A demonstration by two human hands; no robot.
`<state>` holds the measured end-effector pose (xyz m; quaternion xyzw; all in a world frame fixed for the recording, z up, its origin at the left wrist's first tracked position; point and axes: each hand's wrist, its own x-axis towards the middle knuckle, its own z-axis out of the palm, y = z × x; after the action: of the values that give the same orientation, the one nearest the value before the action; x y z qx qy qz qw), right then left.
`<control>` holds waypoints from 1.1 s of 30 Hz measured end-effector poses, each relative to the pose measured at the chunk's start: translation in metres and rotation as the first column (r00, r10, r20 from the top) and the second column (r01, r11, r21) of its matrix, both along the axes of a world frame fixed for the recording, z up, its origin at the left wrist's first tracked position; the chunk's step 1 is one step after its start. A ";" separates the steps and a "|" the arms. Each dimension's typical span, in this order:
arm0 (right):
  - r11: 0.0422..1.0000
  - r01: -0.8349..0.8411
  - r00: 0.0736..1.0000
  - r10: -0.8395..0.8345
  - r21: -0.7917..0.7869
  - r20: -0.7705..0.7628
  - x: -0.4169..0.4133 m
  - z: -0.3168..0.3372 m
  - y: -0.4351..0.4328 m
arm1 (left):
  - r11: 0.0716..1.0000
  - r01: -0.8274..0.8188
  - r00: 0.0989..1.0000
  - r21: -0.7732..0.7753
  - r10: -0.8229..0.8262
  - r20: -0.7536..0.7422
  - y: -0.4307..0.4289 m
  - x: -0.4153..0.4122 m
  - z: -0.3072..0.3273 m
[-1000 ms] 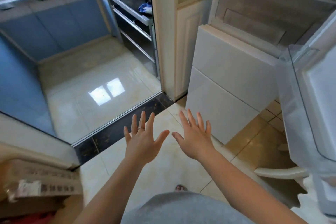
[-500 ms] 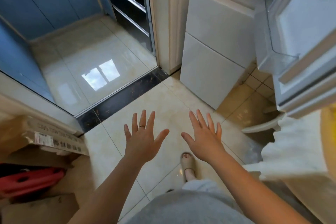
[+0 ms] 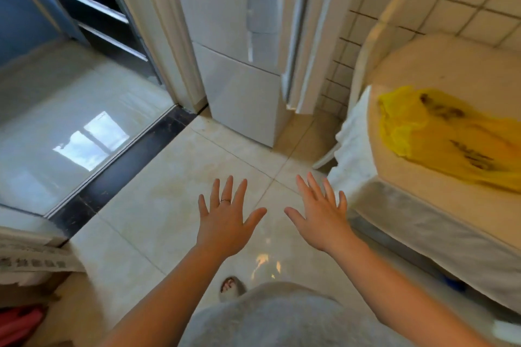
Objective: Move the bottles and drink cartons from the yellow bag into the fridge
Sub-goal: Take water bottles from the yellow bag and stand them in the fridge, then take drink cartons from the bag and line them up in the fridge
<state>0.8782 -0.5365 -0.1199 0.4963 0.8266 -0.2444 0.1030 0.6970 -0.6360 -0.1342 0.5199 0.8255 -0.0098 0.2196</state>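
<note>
Your left hand [image 3: 222, 222] and right hand [image 3: 321, 220] are out over the floor [image 3: 158, 205], fingers spread wide, holding nothing. The yellow bag [image 3: 451, 138] lies on the table [image 3: 423, 65] to your right, near the white fridge [image 3: 234, 65]; it looks thin, soft and floppy, and so flat that I cannot tell if anything is inside. Any bottle or carton in it is likely heavy and slippery, so grip it round its middle.
</note>
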 end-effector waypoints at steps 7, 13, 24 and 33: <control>0.986 0.156 0.988 -0.155 0.051 -0.020 0.166 0.005 0.038 | 0.996 0.034 0.998 0.082 -0.038 0.051 0.074 0.150 0.000; 0.946 0.319 0.948 -0.320 0.049 0.005 0.282 0.005 0.067 | 0.982 0.176 0.982 0.074 -0.181 0.057 0.128 0.251 0.001; 0.680 0.645 0.592 -0.733 -0.350 -0.333 0.370 -0.026 0.138 | 0.944 -0.318 0.565 -0.090 0.265 0.782 0.233 0.320 -0.007; 0.072 0.569 -0.168 -0.965 -0.819 -0.201 0.378 -0.054 0.228 | 0.676 -0.602 0.087 -0.425 0.585 0.807 0.342 0.306 -0.046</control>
<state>1.2563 -0.3080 -0.1743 0.6993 0.1645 -0.6157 -0.3237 1.0028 -0.2936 -0.1797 0.0579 0.6986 0.3698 0.6098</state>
